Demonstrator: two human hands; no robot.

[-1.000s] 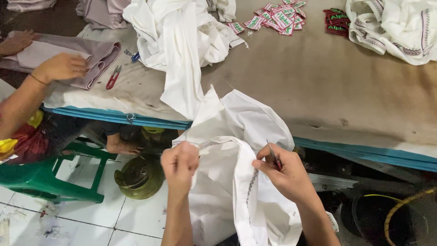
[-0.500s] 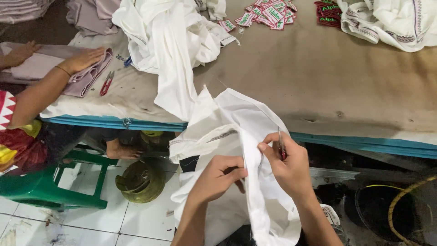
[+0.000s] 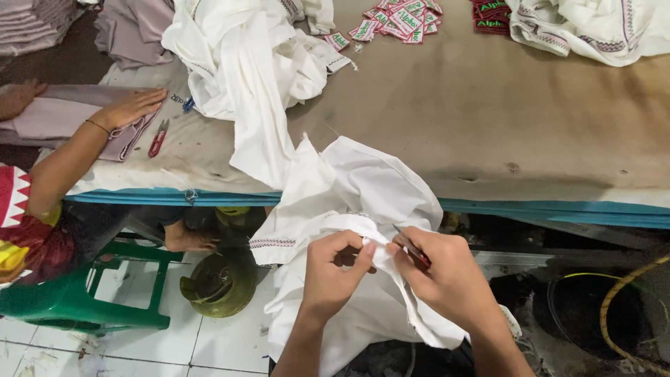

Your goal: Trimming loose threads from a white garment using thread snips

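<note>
We've got a white garment (image 3: 363,209) draped off the front edge of the table (image 3: 530,119), top part resting on the surface, the rest hanging down toward our lap, so the table takes the weight and the work area stays slack. Left hand (image 3: 335,269) is closed, pinching a fold of the cloth at a hem, thumb and fingers bunching it up toward the right. Right hand (image 3: 447,276) is closed too: it pinches the same fold from the other side and has a small thread snip (image 3: 413,250) tucked in the palm, tip pointing at the pinch. The two hands are nearly touching, fold stretched short between them, which looks like it exposes the seam to the blade. Can't tell whether the blades themselves are apart or together. A patterned trim band (image 3: 273,243) shows on the hanging part, left of our hands. Further back on the table: a heap of white cloth (image 3: 244,63), a scatter of red and white woven labels (image 3: 398,21), another white pile (image 3: 593,28) top right. At left a co-worker's hand (image 3: 129,108) presses flat on grey fabric (image 3: 63,119), red snips (image 3: 159,137) just beside it. Below the table: a green plastic stool (image 3: 84,300) and a green gas cylinder (image 3: 220,283) on the tiled floor.
</note>
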